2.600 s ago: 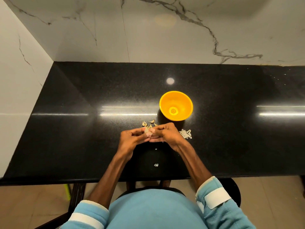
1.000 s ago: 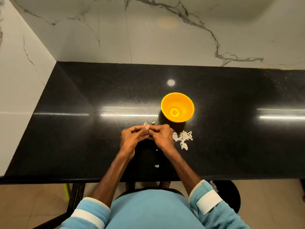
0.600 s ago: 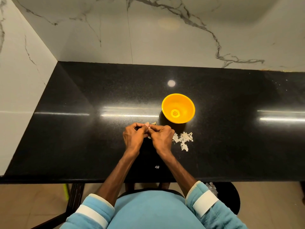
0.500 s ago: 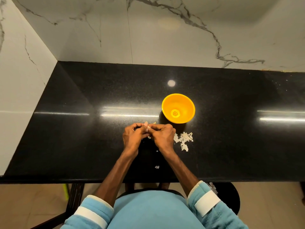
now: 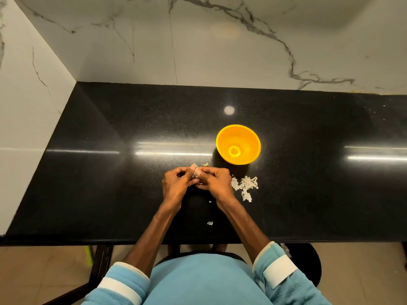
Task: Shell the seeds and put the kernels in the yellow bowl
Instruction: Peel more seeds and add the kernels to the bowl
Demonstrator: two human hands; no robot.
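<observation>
In the centre of the frame the person's left hand (image 5: 176, 186) and right hand (image 5: 217, 183) meet. The fingers of both are curled and pinch one small pale seed (image 5: 196, 172) between the fingertips. The round yellow plastic bowl (image 5: 224, 137) stands just to the upper right of them on the glossy black stone counter (image 5: 110, 172) (whether kernels lie inside cannot be told). A pile of whitish shell flakes (image 5: 244, 186) lies right of the right hand.
</observation>
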